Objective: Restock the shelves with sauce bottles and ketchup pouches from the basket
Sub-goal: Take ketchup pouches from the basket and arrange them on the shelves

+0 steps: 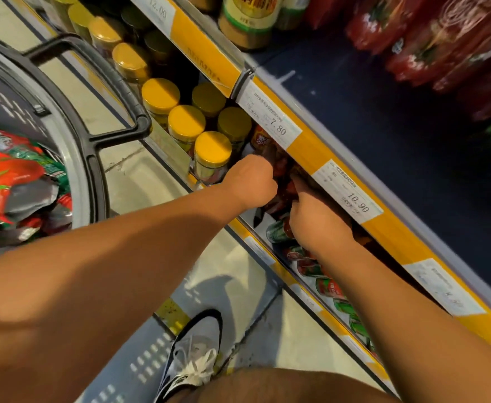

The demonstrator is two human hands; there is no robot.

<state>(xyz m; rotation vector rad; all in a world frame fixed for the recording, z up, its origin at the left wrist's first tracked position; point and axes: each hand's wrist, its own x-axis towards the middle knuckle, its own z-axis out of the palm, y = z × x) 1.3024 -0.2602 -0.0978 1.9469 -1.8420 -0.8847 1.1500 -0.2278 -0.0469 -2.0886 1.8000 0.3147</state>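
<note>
Both my hands reach into the lower shelf under the yellow price rail (305,141). My left hand (250,181) and my right hand (317,216) grip red ketchup pouches (282,181) between them, fingers hidden under the rail. More red-and-green ketchup pouches (305,263) stand in a row on the same shelf, toward my right arm. The grey basket (78,175) at left holds several ketchup pouches (8,181). Jars with yellow lids (186,123) fill the shelf just left of my hands.
The basket's black handle (116,91) arches near the shelf edge. Red pouches (430,39) and a large jar (247,21) sit on the shelf above. My shoe (194,356) stands on the tiled floor below, with my knee at the bottom edge.
</note>
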